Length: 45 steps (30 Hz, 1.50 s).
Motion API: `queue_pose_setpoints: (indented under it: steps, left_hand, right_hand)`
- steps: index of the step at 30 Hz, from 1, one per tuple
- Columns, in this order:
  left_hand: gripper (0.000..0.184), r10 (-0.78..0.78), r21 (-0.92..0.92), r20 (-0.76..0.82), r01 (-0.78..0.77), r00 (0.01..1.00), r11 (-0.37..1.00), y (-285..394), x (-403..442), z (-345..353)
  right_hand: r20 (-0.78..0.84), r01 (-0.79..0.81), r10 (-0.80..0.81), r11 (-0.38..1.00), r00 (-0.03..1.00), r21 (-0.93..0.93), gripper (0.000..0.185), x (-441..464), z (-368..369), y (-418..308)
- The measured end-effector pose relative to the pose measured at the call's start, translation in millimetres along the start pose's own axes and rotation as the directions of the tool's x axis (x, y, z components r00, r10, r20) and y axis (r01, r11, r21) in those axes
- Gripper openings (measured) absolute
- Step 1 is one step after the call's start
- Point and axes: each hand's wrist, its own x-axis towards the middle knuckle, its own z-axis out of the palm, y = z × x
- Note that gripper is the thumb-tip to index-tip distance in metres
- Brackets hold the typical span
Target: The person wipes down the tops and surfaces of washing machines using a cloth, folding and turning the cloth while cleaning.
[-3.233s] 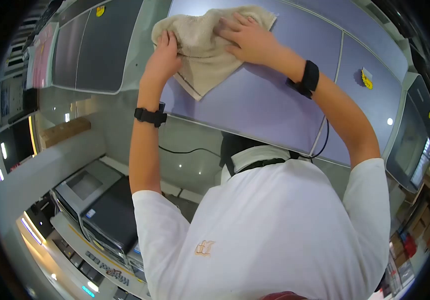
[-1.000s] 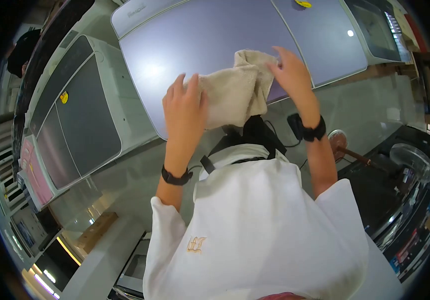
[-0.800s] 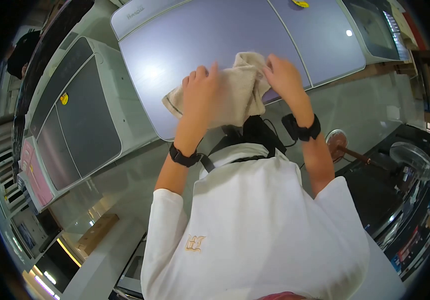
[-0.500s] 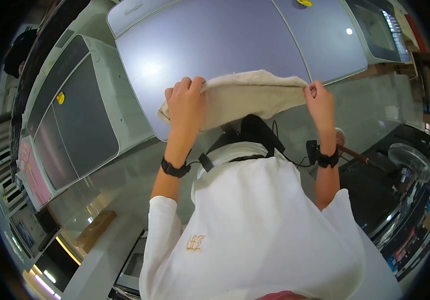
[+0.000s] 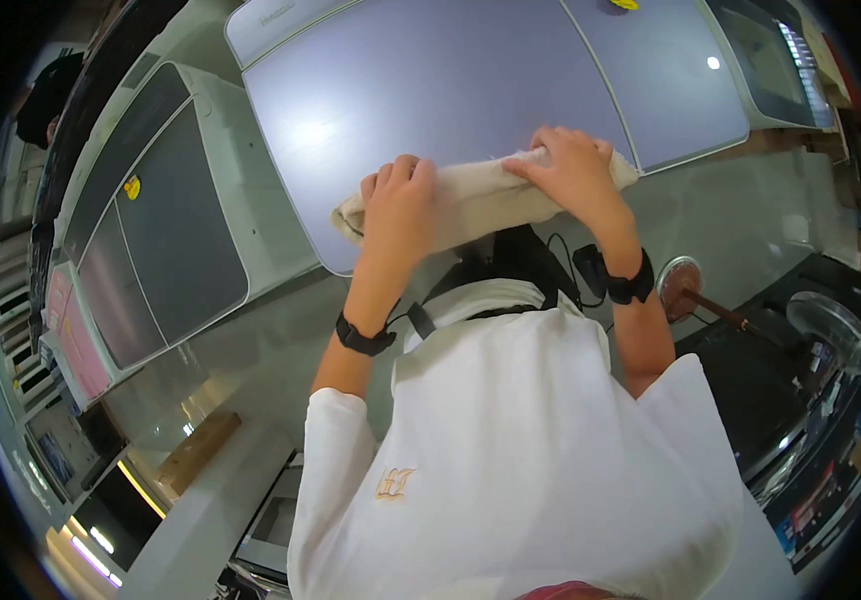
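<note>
A cream cloth (image 5: 485, 205), folded into a narrow strip, lies along the near edge of the grey-lavender panel (image 5: 450, 80). My left hand (image 5: 400, 205) grips its left part, with the fingers bent over the far side. Toward its right end, my right hand (image 5: 580, 175) holds the cloth from above, its thumb lying along the top and its fingers curled over the far side. The cloth's right tip sticks out beyond this hand. Its underside is hidden.
A grey-fronted appliance (image 5: 190, 200) with a yellow sticker (image 5: 132, 187) stands at the left. On the right are a round-seated stool (image 5: 680, 280) and a clear plastic piece (image 5: 830, 325). A cardboard box (image 5: 200, 450) lies lower left. Part of another person (image 5: 50, 100) shows upper left.
My right hand has moved left from the cloth's right corner to grasp it nearer the middle. The strip looks narrower. My left hand keeps its hold.
</note>
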Motion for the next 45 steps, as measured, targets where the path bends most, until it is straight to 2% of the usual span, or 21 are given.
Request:
queue_pose_setpoints:
  steps: [2, 3, 5, 8, 12, 15, 17, 20, 23, 26, 29, 32, 33, 34, 35, 36, 37, 40, 42, 45]
  left_hand:
    - [0.034, -0.063, -0.003, 0.054, 0.064, 0.997, 0.998, 7, 0, -7]
    - [0.038, -0.093, -0.007, 0.081, 0.094, 0.992, 0.996, 9, 0, -9]
    - [0.034, -0.057, -0.046, 0.046, 0.059, 0.997, 0.997, 6, -1, -8]
    - [0.027, 0.014, -0.168, 0.018, -0.011, 1.000, 0.986, 2, 1, -19]
    - [0.026, 0.029, -0.452, -0.110, -0.076, 0.993, 0.889, 13, 11, -40]
    - [0.034, -0.022, -0.551, -0.167, -0.075, 0.986, 0.831, 24, 12, -48]
    - [0.035, -0.006, -0.525, -0.236, -0.123, 0.972, 0.842, 26, 13, -50]
    - [0.036, 0.002, -0.529, -0.311, -0.175, 0.951, 0.831, 25, 12, -53]
    - [0.035, -0.020, -0.584, -0.374, -0.219, 0.927, 0.782, 24, 9, -59]
    - [0.034, -0.053, -0.625, -0.422, -0.248, 0.905, 0.740, 29, 6, -70]
    - [0.032, -0.077, -0.589, -0.520, -0.291, 0.851, 0.754, 34, 13, -78]
    - [0.032, -0.071, -0.488, -0.582, -0.279, 0.810, 0.827, 23, 41, -73]
    - [0.036, -0.066, -0.452, -0.587, -0.260, 0.807, 0.853, 20, 49, -69]
    - [0.039, -0.042, -0.256, -0.561, -0.125, 0.827, 0.958, 24, 52, -64]
    - [0.044, -0.024, -0.034, -0.534, 0.006, 0.845, 0.999, 32, 58, -57]
    - [0.050, -0.011, 0.195, -0.510, 0.129, 0.860, 0.972, 35, 64, -55]
    - [0.069, -0.044, 0.139, -0.394, 0.107, 0.918, 0.985, 27, 57, -43]
    - [0.065, 0.022, -0.067, -0.078, -0.027, 0.997, 0.997, 20, 15, -17]
    - [0.066, -0.067, 0.027, 0.058, 0.066, 0.996, 0.997, 22, -23, 6]
    - [0.066, -0.065, 0.086, 0.055, 0.060, 0.996, 0.995, 25, -45, 12]
  right_hand:
    - [0.152, -0.015, 0.000, 0.996, 0.988, 0.093, 0.043, 2, -4, -2]
    - [0.176, -0.033, 0.005, 0.987, 0.984, 0.157, 0.039, 3, -7, -5]
    - [0.226, -0.076, 0.011, 0.958, 0.974, 0.278, 0.031, 3, -12, -10]
    - [0.081, 0.023, -0.085, 0.819, 0.993, 0.573, 0.023, 3, -8, -2]
    - [-0.084, 0.178, -0.158, 0.813, 0.984, 0.555, 0.016, -12, -41, -25]
    - [-0.252, 0.305, -0.201, 0.809, 0.947, 0.502, 0.017, -20, -46, -34]
    - [-0.369, 0.368, -0.199, 0.803, 0.908, 0.470, 0.019, -22, -46, -36]
    - [-0.356, 0.396, -0.244, 0.793, 0.902, 0.462, 0.021, -25, -53, -34]
    - [-0.205, 0.319, -0.245, 0.678, 0.948, 0.663, 0.021, -28, -58, -30]
    - [-0.171, 0.271, -0.238, 0.498, 0.956, 0.824, 0.019, -31, -59, -31]
    - [-0.236, 0.310, -0.244, 0.333, 0.940, 0.890, 0.018, -28, -63, -29]
    - [-0.403, 0.417, -0.142, 0.495, 0.904, 0.762, 0.019, 2, -52, -14]
    - [-0.484, 0.413, -0.133, 0.737, 0.865, 0.535, 0.024, 12, -45, -13]
    - [-0.560, 0.346, -0.154, 0.903, 0.814, 0.254, 0.029, 25, -38, -17]
    - [-0.621, 0.225, -0.206, 0.973, 0.756, -0.048, 0.035, 33, -32, -23]
    - [-0.578, 0.226, -0.212, 0.973, 0.788, -0.048, 0.041, 33, -28, -29]
    - [-0.529, 0.223, -0.214, 0.974, 0.821, -0.048, 0.046, 26, -23, -35]
    - [-0.325, 0.228, -0.243, 0.970, 0.914, -0.086, 0.057, -9, 7, -30]
    - [-0.234, 0.212, -0.229, 0.973, 0.945, -0.095, 0.061, -30, 26, -20]
    - [-0.195, 0.171, -0.186, 0.981, 0.963, -0.092, 0.065, -45, 40, 0]
